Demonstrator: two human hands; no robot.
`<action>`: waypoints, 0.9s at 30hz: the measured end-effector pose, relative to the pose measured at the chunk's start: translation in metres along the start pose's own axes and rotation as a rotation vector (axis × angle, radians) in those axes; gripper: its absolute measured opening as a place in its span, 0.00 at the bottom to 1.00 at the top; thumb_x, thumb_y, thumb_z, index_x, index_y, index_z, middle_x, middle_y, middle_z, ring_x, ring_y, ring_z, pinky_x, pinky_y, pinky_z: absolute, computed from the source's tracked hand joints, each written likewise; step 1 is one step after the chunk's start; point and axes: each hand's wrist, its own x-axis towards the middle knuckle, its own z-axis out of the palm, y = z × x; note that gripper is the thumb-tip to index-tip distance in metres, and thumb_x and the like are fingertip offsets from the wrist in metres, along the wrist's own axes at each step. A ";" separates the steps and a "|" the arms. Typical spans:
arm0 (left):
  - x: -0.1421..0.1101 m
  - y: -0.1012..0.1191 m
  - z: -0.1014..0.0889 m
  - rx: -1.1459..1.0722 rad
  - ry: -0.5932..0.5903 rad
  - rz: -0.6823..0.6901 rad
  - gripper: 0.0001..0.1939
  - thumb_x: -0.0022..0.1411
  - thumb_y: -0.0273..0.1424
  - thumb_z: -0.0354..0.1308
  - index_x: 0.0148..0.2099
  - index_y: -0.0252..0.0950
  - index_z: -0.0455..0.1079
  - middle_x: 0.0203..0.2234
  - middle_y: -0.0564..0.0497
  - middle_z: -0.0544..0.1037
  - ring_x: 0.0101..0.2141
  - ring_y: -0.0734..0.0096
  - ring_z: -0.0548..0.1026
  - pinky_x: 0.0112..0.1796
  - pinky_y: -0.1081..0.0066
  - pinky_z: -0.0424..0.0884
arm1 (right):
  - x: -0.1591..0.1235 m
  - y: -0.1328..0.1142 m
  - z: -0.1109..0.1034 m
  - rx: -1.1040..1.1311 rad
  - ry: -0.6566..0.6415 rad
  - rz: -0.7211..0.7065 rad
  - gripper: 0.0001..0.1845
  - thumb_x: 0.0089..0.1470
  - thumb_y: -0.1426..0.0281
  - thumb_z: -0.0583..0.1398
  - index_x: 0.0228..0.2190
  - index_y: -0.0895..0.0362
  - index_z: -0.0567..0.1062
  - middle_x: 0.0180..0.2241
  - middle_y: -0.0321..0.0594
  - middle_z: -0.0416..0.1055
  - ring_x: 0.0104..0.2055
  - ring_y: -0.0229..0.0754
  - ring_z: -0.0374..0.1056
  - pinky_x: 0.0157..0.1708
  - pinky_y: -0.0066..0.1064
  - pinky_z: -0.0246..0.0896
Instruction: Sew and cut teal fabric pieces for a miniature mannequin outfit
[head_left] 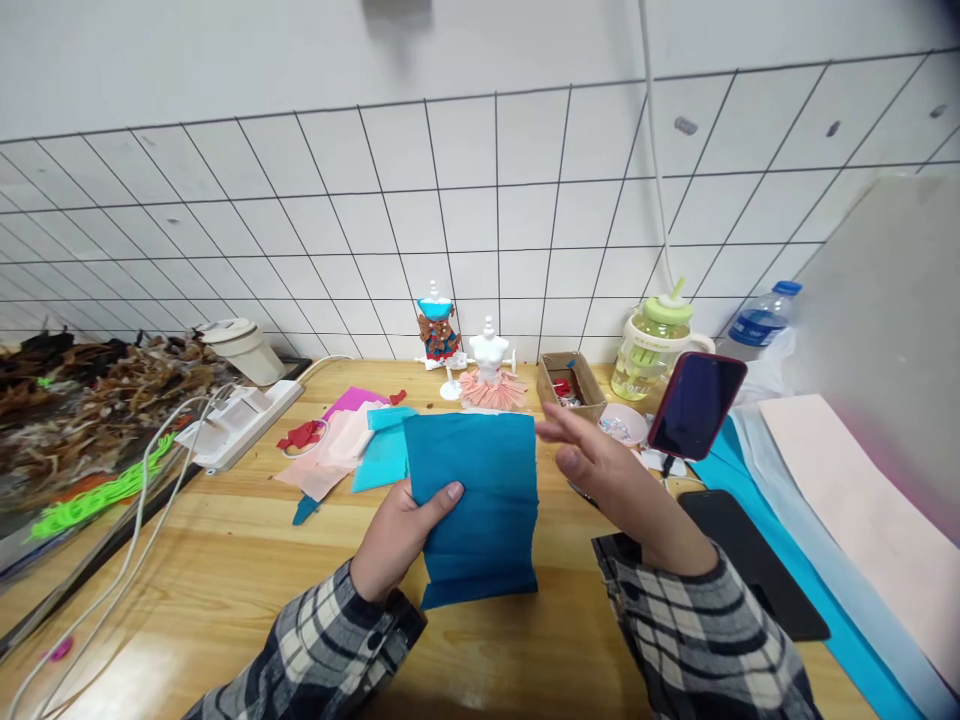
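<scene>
My left hand (411, 528) pinches a dark teal sheet (480, 500) at its left side, with the thumb on the front. I cannot tell whether the sheet is cloth or crepe paper. It is held up over the table, creased across, and its right edge looks uneven. Beside that right edge is my right hand (589, 455), fingers stretched out and holding nothing. Behind the sheet stands a small white dress form (489, 350) with a peach pleated skirt (493, 389). To its left is another dress form (437, 325) in a turquoise top and patterned skirt.
Peach sheets (334, 455), turquoise pieces (381, 462) and red scraps (304, 434) lie left. A small cardboard box (551, 385), a drink bottle (634, 365), a phone (697, 405) and a black tablet-like slab (757, 575) are right. A power strip (236, 430) with cables lies far left.
</scene>
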 end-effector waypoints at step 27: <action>-0.008 -0.034 -0.015 -0.115 -0.537 -0.329 0.49 0.54 0.64 0.34 0.49 0.26 0.74 0.36 0.33 0.80 0.35 0.47 0.79 0.29 0.57 0.72 | -0.049 -0.035 0.041 -0.346 -0.128 -0.512 0.13 0.56 0.76 0.56 0.37 0.50 0.78 0.36 0.36 0.78 0.35 0.36 0.73 0.34 0.26 0.64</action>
